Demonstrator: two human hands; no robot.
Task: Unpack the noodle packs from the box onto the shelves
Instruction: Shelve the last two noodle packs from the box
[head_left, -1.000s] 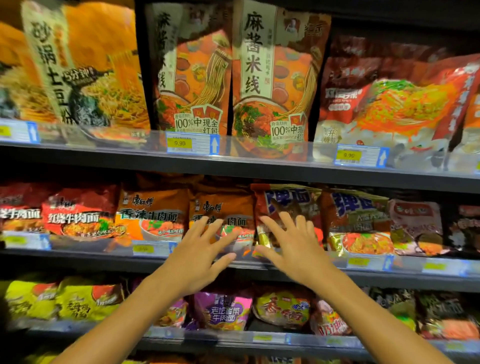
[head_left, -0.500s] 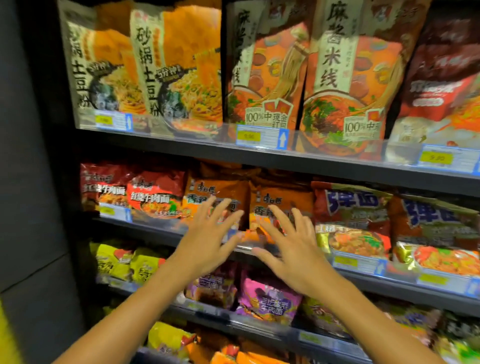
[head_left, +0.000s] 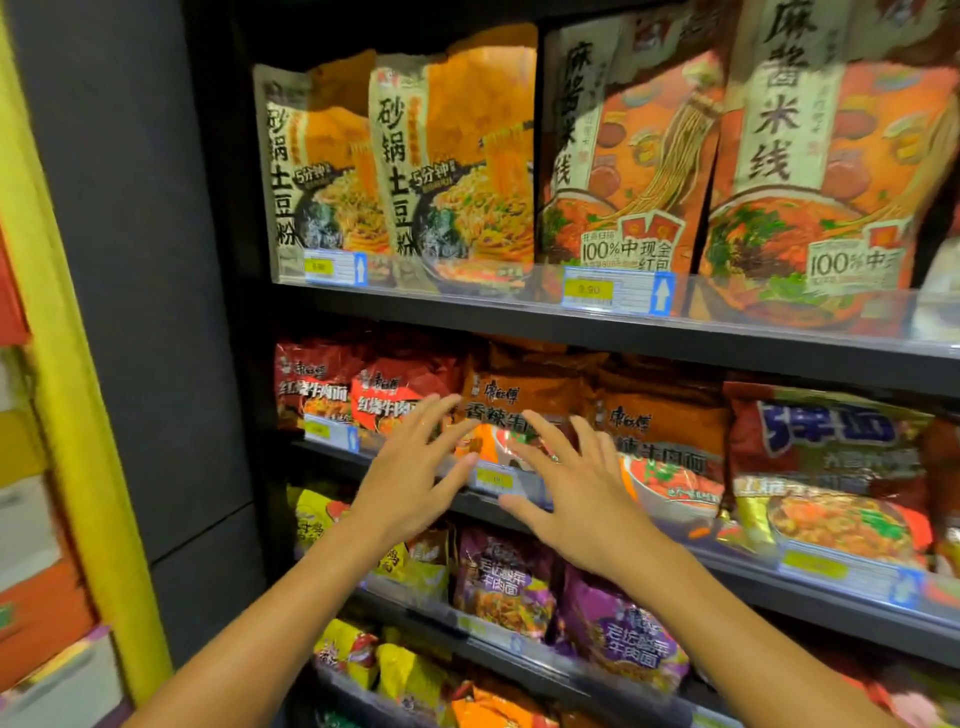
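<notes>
Dark shelves (head_left: 597, 325), stocked noodle packs (head_left: 524, 400)

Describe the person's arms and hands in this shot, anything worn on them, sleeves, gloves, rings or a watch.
Both forearms are bare as far as the picture shows; no sleeve comes into view. The left hand and the right hand wear no gloves. No watch, bracelet or band shows at either wrist, and no ring can be made out on the fingers, though they are somewhat blurred. The fingernails look short and unpainted.

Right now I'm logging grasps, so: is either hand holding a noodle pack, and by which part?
Nothing is held. The left hand and right hand are both open with fingers spread, in front of the orange noodle pack on the middle shelf.
</notes>
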